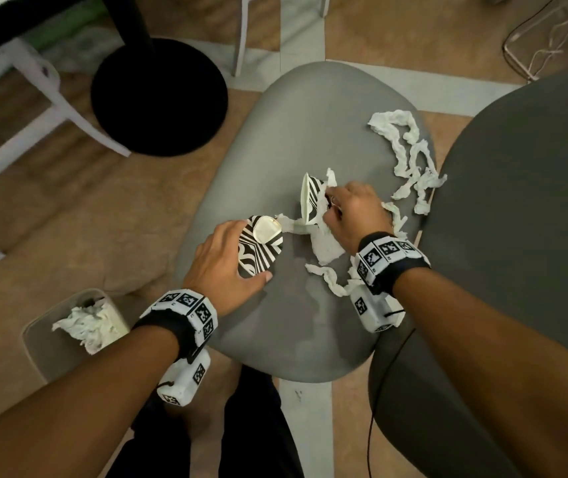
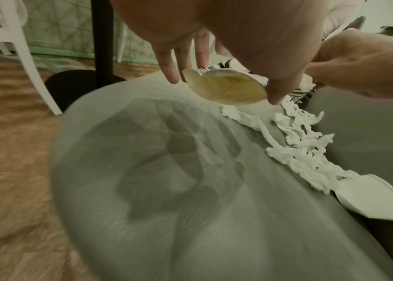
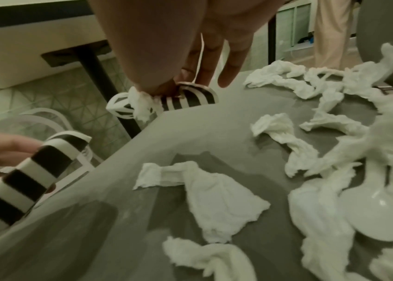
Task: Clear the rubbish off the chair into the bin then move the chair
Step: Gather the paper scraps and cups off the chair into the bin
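The grey chair seat (image 1: pixel 275 322) is strewn with torn white tissues (image 1: pixel 410 157). My left hand (image 1: pixel 227 267) grips a crushed black-and-white striped paper cup (image 1: pixel 261 246) over the seat's left side; its pale open rim (image 2: pixel 224 87) faces the left wrist camera. My right hand (image 1: pixel 351 212) pinches a second flattened striped cup (image 1: pixel 313 198) together with a scrap of tissue, just above the seat's middle. In the right wrist view this cup (image 3: pixel 185 97) sits between thumb and fingers, with loose tissues (image 3: pixel 214 190) and a white plastic spoon (image 3: pixel 378 214) lying below.
A pale bin (image 1: pixel 44 353) stands on the floor at lower left with tissue inside. The chair's grey backrest (image 1: pixel 517 201) rises on the right. A black round table base (image 1: pixel 158 94) and white chair legs (image 1: pixel 51 108) stand beyond the seat.
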A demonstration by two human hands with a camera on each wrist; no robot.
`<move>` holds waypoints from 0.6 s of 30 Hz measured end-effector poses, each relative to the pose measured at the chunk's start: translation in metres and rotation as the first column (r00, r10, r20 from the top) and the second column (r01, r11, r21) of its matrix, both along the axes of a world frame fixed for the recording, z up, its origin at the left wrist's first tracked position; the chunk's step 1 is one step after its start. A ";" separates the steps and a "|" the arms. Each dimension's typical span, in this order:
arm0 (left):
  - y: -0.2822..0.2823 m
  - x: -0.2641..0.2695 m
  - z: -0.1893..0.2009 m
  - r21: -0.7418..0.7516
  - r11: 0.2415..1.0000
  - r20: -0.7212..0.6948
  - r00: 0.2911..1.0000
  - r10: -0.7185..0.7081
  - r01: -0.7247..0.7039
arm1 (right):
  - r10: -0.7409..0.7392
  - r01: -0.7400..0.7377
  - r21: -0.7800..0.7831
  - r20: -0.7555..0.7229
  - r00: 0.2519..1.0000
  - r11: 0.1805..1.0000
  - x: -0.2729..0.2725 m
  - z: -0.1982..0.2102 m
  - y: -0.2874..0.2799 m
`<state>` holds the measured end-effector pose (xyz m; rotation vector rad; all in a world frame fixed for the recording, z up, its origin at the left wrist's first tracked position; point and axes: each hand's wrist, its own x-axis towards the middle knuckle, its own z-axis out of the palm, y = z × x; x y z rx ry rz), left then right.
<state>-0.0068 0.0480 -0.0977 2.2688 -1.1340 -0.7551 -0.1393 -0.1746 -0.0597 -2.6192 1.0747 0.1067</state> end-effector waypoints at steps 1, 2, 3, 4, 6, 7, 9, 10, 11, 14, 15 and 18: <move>0.007 0.002 0.000 0.004 1.000 -0.012 1.000 0.023 -0.023 | 0.028 -0.028 -0.003 0.019 0.999 1.000 0.006 0.003 0.009; 0.016 0.005 0.000 0.005 0.999 -0.022 0.999 0.049 -0.049 | 0.059 -0.059 -0.009 0.029 0.998 0.998 0.013 0.005 0.019; 0.026 0.007 -0.001 0.004 0.997 -0.033 0.997 0.077 -0.077 | 0.093 -0.093 -0.015 0.036 0.995 0.996 0.020 0.006 0.032; 0.037 0.011 -0.002 0.006 0.994 -0.043 0.994 0.105 -0.105 | 0.128 -0.127 -0.012 0.042 0.991 0.992 0.029 0.006 0.046; 0.066 0.019 -0.004 0.011 0.986 -0.052 0.985 0.167 -0.166 | 0.194 -0.195 0.019 0.070 0.979 0.981 0.050 0.001 0.081; 0.083 0.025 -0.006 0.020 0.980 -0.035 0.979 0.199 -0.198 | 0.225 -0.229 0.034 0.084 0.971 0.973 0.062 -0.003 0.101; 0.121 0.035 -0.015 0.061 0.964 0.009 0.966 0.258 -0.258 | 0.280 -0.286 0.056 0.097 0.955 0.956 0.086 -0.012 0.144; 0.141 0.040 -0.020 0.088 0.952 0.016 0.956 0.294 -0.294 | 0.301 -0.310 0.072 0.104 0.948 0.948 0.099 -0.018 0.167; 0.163 0.045 -0.028 0.116 0.935 0.023 0.942 0.335 -0.336 | 0.318 -0.329 0.095 0.111 0.941 0.940 0.111 -0.023 0.189; 0.236 0.059 -0.056 0.252 0.871 0.040 0.903 0.427 -0.422 | 0.384 -0.402 0.157 0.132 0.914 0.902 0.147 -0.045 0.260; 0.262 0.062 -0.070 0.296 0.846 0.028 0.890 0.456 -0.443 | 0.411 -0.427 0.195 0.119 0.904 0.883 0.157 -0.053 0.283; 0.327 0.074 -0.106 0.385 0.750 -0.025 0.806 0.592 -0.538 | 0.475 -0.451 0.344 0.016 0.880 0.824 0.182 -0.090 0.346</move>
